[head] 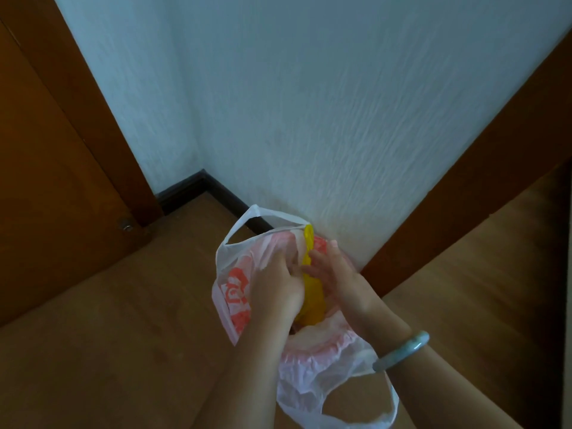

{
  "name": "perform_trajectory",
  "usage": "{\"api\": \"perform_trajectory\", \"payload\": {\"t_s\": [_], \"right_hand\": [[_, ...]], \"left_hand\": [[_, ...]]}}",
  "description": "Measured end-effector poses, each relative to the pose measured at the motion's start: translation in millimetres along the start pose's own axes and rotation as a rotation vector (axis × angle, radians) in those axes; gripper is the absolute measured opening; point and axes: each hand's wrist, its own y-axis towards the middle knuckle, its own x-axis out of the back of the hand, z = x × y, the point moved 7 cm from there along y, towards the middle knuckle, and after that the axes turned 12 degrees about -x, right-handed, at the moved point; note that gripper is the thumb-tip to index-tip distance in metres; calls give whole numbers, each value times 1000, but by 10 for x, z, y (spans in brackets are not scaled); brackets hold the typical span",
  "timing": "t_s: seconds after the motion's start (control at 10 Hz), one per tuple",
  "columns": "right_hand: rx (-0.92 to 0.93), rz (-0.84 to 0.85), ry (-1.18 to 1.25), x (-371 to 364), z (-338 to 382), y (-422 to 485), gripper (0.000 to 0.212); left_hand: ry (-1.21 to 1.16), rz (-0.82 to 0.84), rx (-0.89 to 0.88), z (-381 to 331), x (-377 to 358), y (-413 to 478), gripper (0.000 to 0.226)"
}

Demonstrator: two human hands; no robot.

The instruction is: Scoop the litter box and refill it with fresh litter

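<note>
1. Holding a yellow scoop (310,283) upright in the mouth of a thin plastic bag (235,292) with red print, close to the foot of the wall.
2. Curling the left hand (274,294) fingers over the bag's rim just beside the scoop, clamped on the plastic.
3. Laying the right hand (339,281) fingers against the scoop's other side, touching it. Thumb hidden, so cannot tell whether clamped or merely resting. Wearing a pale green bangle (402,351) on that wrist.
4. Seems to be the tool-and-bag stage, either drawing the scoop out of the bag or stowing it. Impossible to decide which from here. No litter box or fresh litter in view.
5. Probably calls next for a firm hold on the scoop's handle and for keeping the bag's mouth spread with the other hand, given thin film prone to sagging shut.
6. Standing over a wooden floor (108,335), facing a white textured wall (309,103) edged with dark skirting (216,193). Brown door (46,181) with a small metal stop (125,226) at left, brown door frame (464,196) at right.
</note>
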Motion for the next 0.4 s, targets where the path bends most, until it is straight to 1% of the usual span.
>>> {"api": "perform_trajectory", "payload": {"t_s": [0.1, 0.2, 0.3, 0.4], "right_hand": [[13, 8, 34, -13, -22, 8, 43], [-35, -16, 59, -21, -48, 18, 49], [6, -18, -21, -19, 22, 38, 42], [81, -127, -355, 1, 165, -64, 25]], "left_hand": [[-141, -28, 46, 44, 16, 40, 50], [-45, 22, -33, -25, 60, 39, 55], [47, 84, -94, -16, 72, 55, 50], [309, 109, -139, -38, 112, 28, 43]]}}
